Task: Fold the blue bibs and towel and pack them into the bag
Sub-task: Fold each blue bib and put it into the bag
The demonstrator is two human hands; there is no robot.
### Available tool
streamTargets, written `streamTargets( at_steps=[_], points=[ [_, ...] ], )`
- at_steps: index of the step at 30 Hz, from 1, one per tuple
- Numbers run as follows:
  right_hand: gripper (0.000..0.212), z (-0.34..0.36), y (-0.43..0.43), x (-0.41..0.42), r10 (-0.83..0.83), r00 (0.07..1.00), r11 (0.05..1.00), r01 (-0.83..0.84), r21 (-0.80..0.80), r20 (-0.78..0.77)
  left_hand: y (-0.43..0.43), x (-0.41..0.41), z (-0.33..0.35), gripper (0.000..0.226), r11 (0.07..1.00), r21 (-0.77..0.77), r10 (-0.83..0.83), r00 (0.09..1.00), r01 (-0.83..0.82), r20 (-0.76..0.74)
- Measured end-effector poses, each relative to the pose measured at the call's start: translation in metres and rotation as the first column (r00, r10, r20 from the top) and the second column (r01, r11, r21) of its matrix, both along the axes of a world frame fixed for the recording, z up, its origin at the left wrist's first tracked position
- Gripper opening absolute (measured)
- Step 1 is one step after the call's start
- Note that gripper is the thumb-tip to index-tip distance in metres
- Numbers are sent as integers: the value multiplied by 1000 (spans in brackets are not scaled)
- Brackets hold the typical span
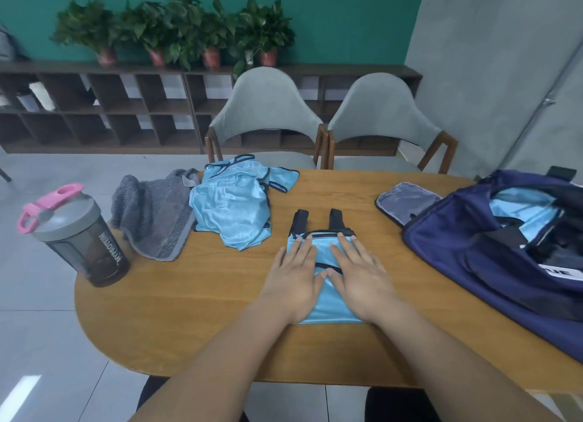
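Presently: folded blue bib (329,308), seemingly slick and limp, pressed flat beneath left hand (295,279) and right hand (359,279), fingers straight, gripping nothing; probably best pinched at edges outboard of each palm; bag (467,251) beyond right hand.

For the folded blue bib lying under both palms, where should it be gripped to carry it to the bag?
Probably its two long side edges, one hand from each side. The folded bib lies flat under the left hand and right hand, which rest at those edges; pinching all layers there should keep the fold. Avoid the loose black straps at the far end.
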State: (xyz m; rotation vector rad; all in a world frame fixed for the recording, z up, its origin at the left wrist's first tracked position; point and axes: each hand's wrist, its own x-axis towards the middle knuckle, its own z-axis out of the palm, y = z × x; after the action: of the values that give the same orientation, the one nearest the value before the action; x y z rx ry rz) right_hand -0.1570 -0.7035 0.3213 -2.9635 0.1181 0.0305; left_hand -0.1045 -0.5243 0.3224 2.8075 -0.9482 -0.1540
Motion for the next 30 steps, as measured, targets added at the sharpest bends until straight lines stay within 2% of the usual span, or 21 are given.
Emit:
streamTargets(
  at_steps=[4, 7, 10, 14, 17, 20, 24, 30],
  points=[
    [68, 1, -1, -3, -1, 1000, 1000, 1, -9, 4, 10, 11, -1, 69, 996, 21, -80, 996, 81, -36],
    [70, 3, -7, -10, 34, 999, 999, -34, 35, 20, 25, 15, -1, 63, 992, -60, -111, 994, 111, -6],
    [75, 2, -14, -29, 74, 996, 990, -78, 117, 43, 44, 10, -4, 59, 992, -111, -55, 996, 62, 65],
    [83, -4, -18, -43, 122, 992, 991, -122, 46, 11, 45, 8, -7, 58, 993, -117, -15, 999, 21, 46],
    [80, -2, -16, -41, 99, 995, 994, -100, 31, 32, 48, 5, -9, 52, 958, -288, 30, 996, -3, 89],
    [77, -3, -14, -43, 72, 996, 997, -74, 33, 60, 56, -8, -7, 47, 883, -459, -37, 989, 100, 144],
    [78, -4, -14, -42, 24, 998, 998, -28, 57, 64, 63, -26, -7, 55, 867, -370, -278, 939, 335, 201],
    [81, -4, -16, -46, 28, 992, 997, -36, 66, 126, 61, -21, -16, 55, 896, -358, -225, 963, 265, 149]
  ],
)
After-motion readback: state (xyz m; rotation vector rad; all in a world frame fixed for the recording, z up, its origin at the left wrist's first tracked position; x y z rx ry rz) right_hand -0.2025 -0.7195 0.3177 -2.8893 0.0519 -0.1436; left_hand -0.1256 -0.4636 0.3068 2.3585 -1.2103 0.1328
